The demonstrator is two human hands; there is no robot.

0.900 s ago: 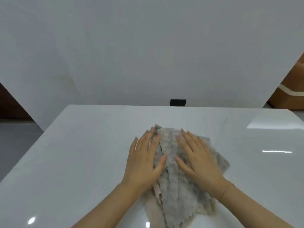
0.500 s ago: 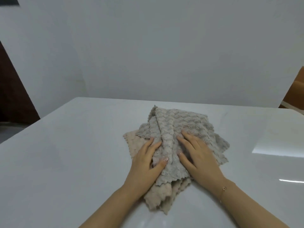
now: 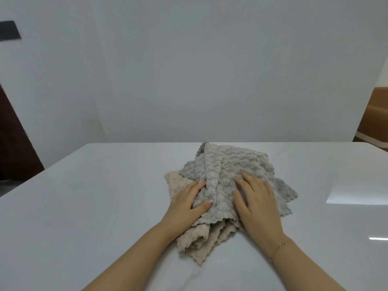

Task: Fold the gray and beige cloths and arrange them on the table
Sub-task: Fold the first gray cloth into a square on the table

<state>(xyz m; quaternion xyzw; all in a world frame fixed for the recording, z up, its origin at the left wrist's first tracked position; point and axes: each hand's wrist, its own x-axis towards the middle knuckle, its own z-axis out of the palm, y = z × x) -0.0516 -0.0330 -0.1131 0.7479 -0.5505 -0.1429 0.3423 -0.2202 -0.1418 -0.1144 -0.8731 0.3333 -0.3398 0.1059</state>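
Nearest the camera, two bare forearms reaching in over a glossy white table [image 3: 84,206], a thin bracelet [image 3: 278,247] at the right wrist. Just beyond, both hands down on a crumpled heap of two cloths at mid-table: left hand [image 3: 185,204] at the heap's left flank, fingers tucked in under a ridge of the gray cloth [image 3: 231,166] and thumb laid over it, pinching that fold; right hand [image 3: 257,203] spread flat, fingers straight, pressing the gray pile from above. Beige cloth [image 3: 201,238] underneath, its scalloped corner poking out toward the camera and a second corner showing at the left, beside the left hand. Neither cloth folded yet, by the look of it. Fleecy, limp and light, likely to slump and drag its neighbour along rather than keep a crease; best taken at the scalloped corners or along a free hem, gray first, since on top. Farther back, bare tabletop, then a plain white wall [image 3: 210,70] with a dark patch [image 3: 9,30] high at left.
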